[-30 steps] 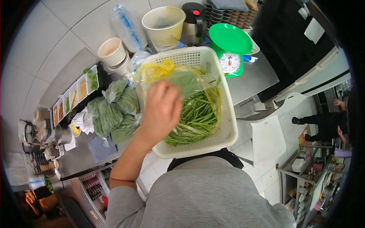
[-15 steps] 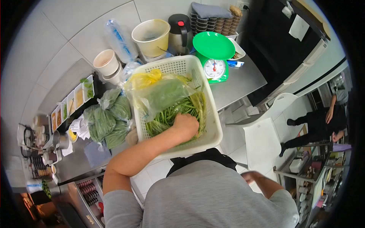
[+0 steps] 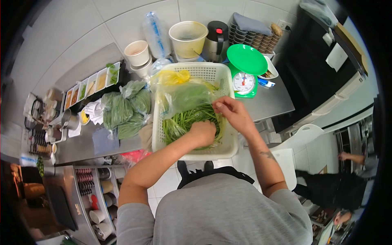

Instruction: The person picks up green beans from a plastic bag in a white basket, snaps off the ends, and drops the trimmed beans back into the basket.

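A white perforated plastic basket [image 3: 158, 141] holds a heap of long green vegetable stems [image 3: 183, 122], partly inside a clear plastic bag. A clear bag with a yellow top [image 3: 173, 77] and green contents lies at the basket's far side. My left hand [image 3: 203, 134] is down in the stems, curled closed around some of them, its fingertips hidden. Over the basket's right side, my right hand [image 3: 232, 113] is closed in a pinch near the bag's edge; what it pinches is too small to make out.
Bags of green vegetables [image 3: 122, 110] lie left of the basket, near a rack of ingredient trays [image 3: 92, 85]. Behind stand a yellowish tub [image 3: 188, 43], a thermos jug [image 3: 216, 41] and a green scale [image 3: 245, 83]. At right are a white chair [image 3: 286, 157] and another person [image 3: 343, 188].
My right hand has come up from beside my body to the basket's right side. My left hand stays in the stems. The view has shifted, and the other person has moved closer.
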Demonstrator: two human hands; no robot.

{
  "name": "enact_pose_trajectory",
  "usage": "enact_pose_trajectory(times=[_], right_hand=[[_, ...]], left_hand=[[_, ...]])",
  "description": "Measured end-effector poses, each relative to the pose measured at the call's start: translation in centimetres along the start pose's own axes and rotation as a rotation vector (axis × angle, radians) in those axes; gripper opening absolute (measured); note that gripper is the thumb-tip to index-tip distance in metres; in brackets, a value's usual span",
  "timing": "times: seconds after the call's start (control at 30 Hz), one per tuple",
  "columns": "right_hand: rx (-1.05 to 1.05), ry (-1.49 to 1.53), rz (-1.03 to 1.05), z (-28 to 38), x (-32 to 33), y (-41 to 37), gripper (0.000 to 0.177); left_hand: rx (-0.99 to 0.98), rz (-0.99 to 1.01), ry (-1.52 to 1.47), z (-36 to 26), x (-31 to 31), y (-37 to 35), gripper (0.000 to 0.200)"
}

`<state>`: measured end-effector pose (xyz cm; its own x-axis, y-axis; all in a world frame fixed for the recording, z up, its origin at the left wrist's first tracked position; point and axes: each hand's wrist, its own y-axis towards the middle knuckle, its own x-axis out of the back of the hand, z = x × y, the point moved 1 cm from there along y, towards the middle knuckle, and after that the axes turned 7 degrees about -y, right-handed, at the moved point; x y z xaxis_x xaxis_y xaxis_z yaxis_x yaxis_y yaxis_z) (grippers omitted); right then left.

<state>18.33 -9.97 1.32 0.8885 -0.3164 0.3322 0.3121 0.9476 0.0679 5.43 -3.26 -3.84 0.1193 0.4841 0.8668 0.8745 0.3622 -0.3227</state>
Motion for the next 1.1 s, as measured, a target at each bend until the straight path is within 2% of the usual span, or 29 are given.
enact_pose_trajectory(times=[0.07,0.1,0.2,0.4,0.5,0.6,0.7,0.8,1.0,1.1], right_hand=[[-0.071,0.181,-0.045,-0.6,-1.9,0.7,0.024],[-0.096,0.191,-0.076,-2.0,-2.6,1.2,0.025],[-0.116,0.244,-0.084,-2.8,-3.1,1.5,0.024],[-0.024,0.285,0.131,-4.0,-3.3,2.0,0.031],[-0.132,0.383,0.300,-2.2,-3.6,0.8,0.030],[-0.159,0.212,0.485,-1.2,-3.2,0.7,0.025],[-0.097,0.230,0.474,-3.0,-3.4,1.3,0.022],[-0.128,0.263,0.410,-3.3,-3.3,1.3,0.020],[-0.178,0.288,0.450,-3.2,-3.0,1.3,0.020],[-0.189,0.334,0.442,-2.9,-3.2,1.1,0.028]], left_hand=[[0.091,-0.021,-0.085,1.7,2.0,0.1,0.027],[0.126,-0.127,-0.172,2.7,2.9,-0.4,0.024],[-0.058,-0.401,-0.351,5.8,3.6,-1.2,0.021],[-0.030,-0.373,-0.737,6.3,5.9,-2.2,0.020],[-0.097,-0.396,-0.828,6.1,6.1,-1.5,0.017],[-0.057,-0.353,-1.046,4.5,6.7,-1.5,0.016],[-0.081,-0.311,-1.235,4.0,6.4,-1.1,0.017],[-0.107,-0.331,-1.433,4.1,6.5,-1.0,0.021],[-0.282,-0.228,-1.506,4.8,6.3,-1.7,0.027],[-0.247,-0.283,-1.461,5.6,5.9,-1.5,0.035]])
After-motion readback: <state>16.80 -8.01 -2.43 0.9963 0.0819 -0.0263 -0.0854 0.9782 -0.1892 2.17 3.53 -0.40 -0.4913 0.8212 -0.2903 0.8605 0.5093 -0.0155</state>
